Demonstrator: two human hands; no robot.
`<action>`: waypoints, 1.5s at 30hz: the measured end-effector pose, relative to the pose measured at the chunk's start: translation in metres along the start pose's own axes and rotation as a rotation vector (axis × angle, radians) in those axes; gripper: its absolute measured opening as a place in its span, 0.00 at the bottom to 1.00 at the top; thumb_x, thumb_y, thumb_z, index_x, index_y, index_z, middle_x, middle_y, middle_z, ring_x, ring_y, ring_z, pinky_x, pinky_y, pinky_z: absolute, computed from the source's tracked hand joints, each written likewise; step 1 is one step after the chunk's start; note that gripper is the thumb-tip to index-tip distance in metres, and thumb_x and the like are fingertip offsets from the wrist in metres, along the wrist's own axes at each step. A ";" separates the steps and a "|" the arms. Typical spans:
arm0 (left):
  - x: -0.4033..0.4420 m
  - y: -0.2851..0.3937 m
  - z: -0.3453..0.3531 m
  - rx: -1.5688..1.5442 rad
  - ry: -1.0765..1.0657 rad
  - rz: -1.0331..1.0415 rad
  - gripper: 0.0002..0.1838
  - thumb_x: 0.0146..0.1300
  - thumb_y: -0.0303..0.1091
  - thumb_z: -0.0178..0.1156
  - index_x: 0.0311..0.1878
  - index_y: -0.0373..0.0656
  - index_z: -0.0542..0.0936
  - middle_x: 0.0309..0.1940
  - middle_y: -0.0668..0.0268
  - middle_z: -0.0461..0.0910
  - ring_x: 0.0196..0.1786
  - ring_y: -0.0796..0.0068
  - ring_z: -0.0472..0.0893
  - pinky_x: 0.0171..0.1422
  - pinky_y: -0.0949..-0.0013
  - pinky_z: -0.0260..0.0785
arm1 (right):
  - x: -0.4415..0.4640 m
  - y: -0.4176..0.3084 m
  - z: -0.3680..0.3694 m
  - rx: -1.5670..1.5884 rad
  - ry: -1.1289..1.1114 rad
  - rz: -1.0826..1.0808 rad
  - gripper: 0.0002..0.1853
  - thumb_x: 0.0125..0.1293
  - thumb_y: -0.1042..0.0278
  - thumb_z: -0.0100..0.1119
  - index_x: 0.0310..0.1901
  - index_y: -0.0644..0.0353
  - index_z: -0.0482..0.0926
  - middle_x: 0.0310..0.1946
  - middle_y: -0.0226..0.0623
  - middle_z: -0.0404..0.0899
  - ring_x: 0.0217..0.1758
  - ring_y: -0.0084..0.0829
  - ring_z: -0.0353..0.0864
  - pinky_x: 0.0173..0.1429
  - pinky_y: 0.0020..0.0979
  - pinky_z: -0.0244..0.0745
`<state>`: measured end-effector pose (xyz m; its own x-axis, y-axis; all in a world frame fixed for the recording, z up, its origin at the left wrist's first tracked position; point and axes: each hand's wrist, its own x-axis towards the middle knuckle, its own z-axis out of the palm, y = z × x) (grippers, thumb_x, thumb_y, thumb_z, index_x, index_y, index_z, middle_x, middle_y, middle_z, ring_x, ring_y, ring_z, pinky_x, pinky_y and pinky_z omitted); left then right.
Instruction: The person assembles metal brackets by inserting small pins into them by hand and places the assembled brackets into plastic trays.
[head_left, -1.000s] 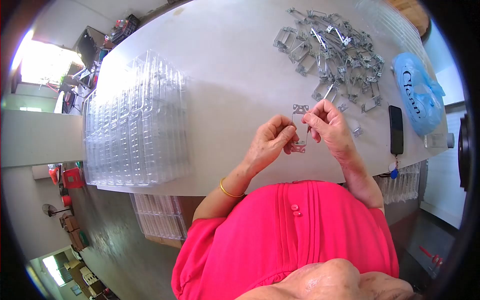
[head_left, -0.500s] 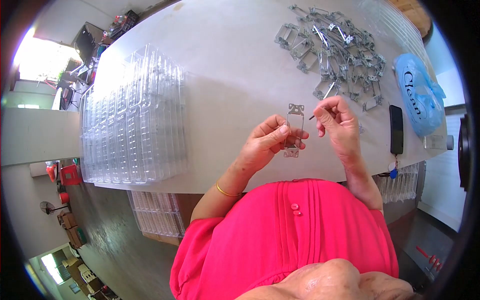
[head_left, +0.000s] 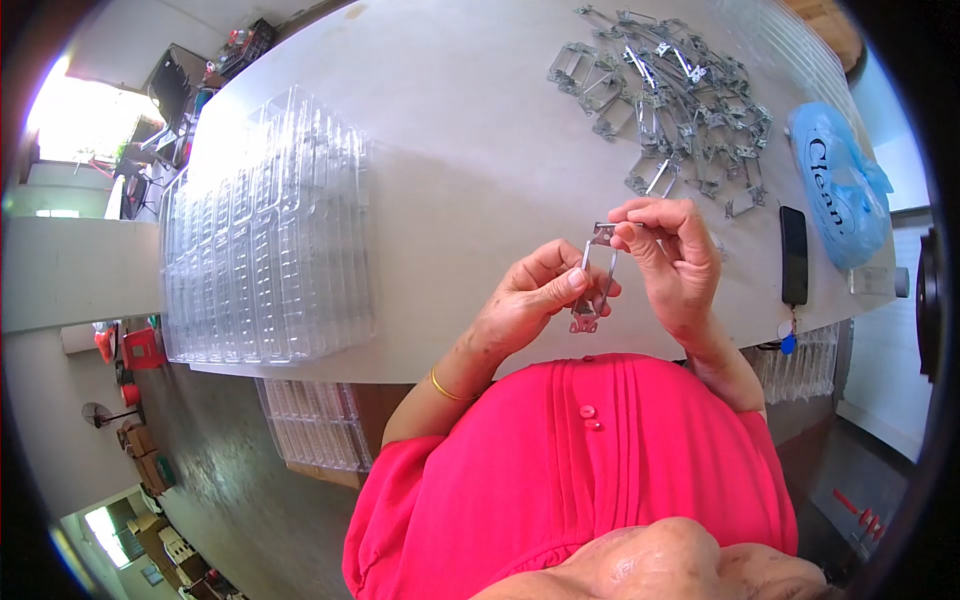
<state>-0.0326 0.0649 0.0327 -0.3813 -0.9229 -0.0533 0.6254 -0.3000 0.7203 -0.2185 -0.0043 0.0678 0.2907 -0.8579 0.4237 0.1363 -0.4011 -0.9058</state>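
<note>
A thin metal frame with end plates (head_left: 584, 324) hangs tilted over the table in front of my chest. My left hand (head_left: 532, 298) is closed on its left side, thumb and fingers pinching the long bar. The fingers of my right hand (head_left: 674, 262) are pinched at the frame's upper end plate. A small dark pin shows at those fingertips, mostly hidden by them. Beyond my hands lies a heap of similar metal frames (head_left: 690, 110).
Stacked clear plastic trays (head_left: 270, 240) cover the left of the white table (head_left: 450, 110). On the right are a black phone (head_left: 793, 256), a blue plastic bag (head_left: 838, 190) and a small clear container (head_left: 870, 281). More trays (head_left: 318, 425) are below the table edge.
My right hand first drew back from the frame with a small dark pin, then came back to its upper end. The frame has tilted in my left hand.
</note>
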 end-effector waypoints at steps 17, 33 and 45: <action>-0.005 0.008 0.009 1.029 0.164 0.278 0.05 0.68 0.19 0.61 0.45 0.36 0.76 0.43 0.62 0.84 0.40 0.72 0.81 0.43 0.66 0.75 | 0.002 -0.003 -0.007 -0.453 -0.321 0.140 0.14 0.75 0.69 0.61 0.31 0.63 0.70 0.22 0.39 0.70 0.21 0.31 0.66 0.27 0.35 0.63; -0.008 0.019 0.017 1.304 0.065 0.240 0.06 0.65 0.22 0.63 0.43 0.38 0.76 0.40 0.56 0.82 0.42 0.51 0.81 0.45 0.55 0.73 | 0.015 -0.007 -0.010 -0.157 -0.333 0.320 0.05 0.67 0.71 0.69 0.37 0.62 0.84 0.37 0.28 0.79 0.38 0.20 0.74 0.43 0.26 0.71; -0.012 0.022 0.014 0.796 0.049 0.084 0.05 0.72 0.30 0.61 0.41 0.41 0.75 0.46 0.56 0.86 0.47 0.61 0.84 0.56 0.57 0.74 | 0.017 -0.013 -0.017 0.077 -0.095 0.491 0.04 0.73 0.69 0.65 0.43 0.59 0.81 0.33 0.23 0.80 0.34 0.12 0.74 0.39 0.19 0.69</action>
<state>-0.0239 0.0723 0.0591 -0.3125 -0.9499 0.0057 -0.0296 0.0158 0.9994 -0.2318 -0.0196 0.0873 0.4221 -0.9051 -0.0505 0.0307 0.0699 -0.9971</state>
